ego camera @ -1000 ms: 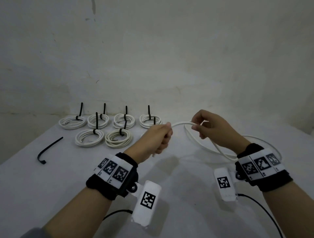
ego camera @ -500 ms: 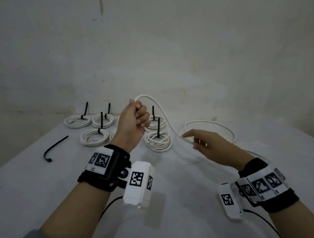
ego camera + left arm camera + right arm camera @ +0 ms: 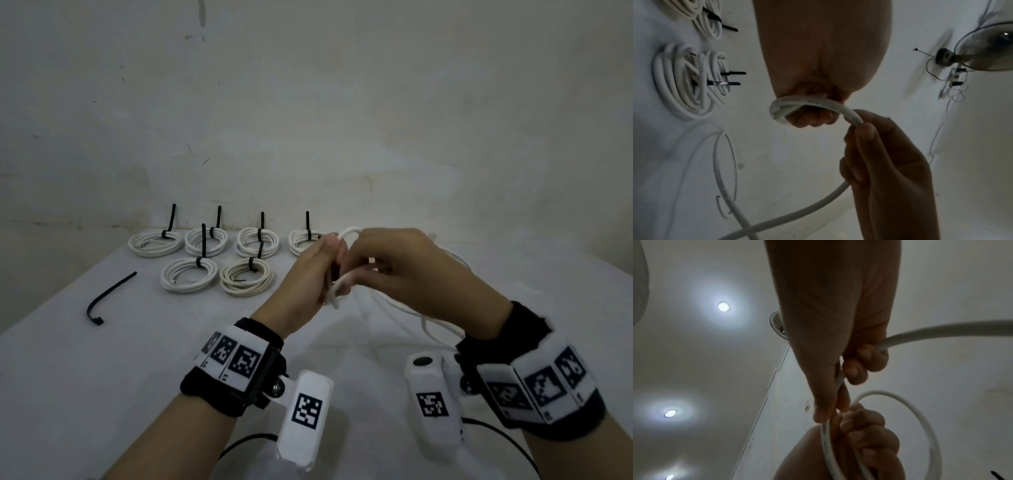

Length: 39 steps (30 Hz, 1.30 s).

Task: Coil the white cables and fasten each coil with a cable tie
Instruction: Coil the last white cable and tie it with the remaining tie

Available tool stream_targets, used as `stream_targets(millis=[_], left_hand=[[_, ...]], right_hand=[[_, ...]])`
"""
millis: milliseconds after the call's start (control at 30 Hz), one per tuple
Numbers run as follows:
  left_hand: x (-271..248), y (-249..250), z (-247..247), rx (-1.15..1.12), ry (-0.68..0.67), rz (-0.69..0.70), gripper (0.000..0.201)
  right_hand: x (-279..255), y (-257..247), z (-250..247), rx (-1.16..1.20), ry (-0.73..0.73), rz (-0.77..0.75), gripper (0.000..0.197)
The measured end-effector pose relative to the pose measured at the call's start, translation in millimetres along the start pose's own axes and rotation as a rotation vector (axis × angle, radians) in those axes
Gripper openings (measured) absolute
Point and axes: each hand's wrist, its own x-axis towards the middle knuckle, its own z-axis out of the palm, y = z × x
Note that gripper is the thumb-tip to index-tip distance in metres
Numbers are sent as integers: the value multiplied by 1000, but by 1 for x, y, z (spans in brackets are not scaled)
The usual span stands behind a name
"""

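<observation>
White cloth covers the desk [image 3: 102,394], which is pushed against a stained pale wall [image 3: 342,120]. Far left on the desk, a loose black tie [image 3: 109,298] lies alone, bent at one end. Next to it lie six tied coils [image 3: 189,279] in two rows, four behind and two in front, each with a black tie tail sticking up. Just right of them, both hands meet above the desk. The left hand [image 3: 308,277] is curled round a small loop of the cable [image 3: 789,105], a short cut end poking out below its fingers. The right hand [image 3: 404,270] touches it and pinches the same cable between thumb and fingers. From there the cable trails in loose curves over the desk behind and right of the hands.
</observation>
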Motion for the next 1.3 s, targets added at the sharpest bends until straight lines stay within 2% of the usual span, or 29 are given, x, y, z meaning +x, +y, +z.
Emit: stream_targets(millis=[67,167,300,400,500,700,800,900,1067,1233,1300], left_hand=[[-3,1,-1,14,-57,12,35],[-8,5,-2,-87,-126,-11,33],[-11,3,-5,-258,-120,-71,35],[-12,2,-8,-282,-126,-120,46],[-13,5,-6,-264,-123,-157,49],[-12,10,-9,-436,-76,-158,38],[-12,16,-14,-517,-56,-146,40],[-13,20,-18,-620,-16,-116,42],[-10,24,-31,-720,64,-28,40],[-9,25,-37,-772,159,18,45],[-8,23,-36,-769,179,19,47]], right_hand=[[2,2,-1,14,121,50,11],[4,7,2,47,254,142,16],[9,16,12,74,269,194,15],[12,19,20,46,303,176,23],[14,24,24,16,344,180,31],[10,30,25,235,387,275,8],[1,39,19,377,330,397,7],[-10,42,16,538,201,476,9],[-31,41,11,533,-30,529,22],[-49,34,9,224,-329,499,66],[-52,34,13,73,-335,471,63]])
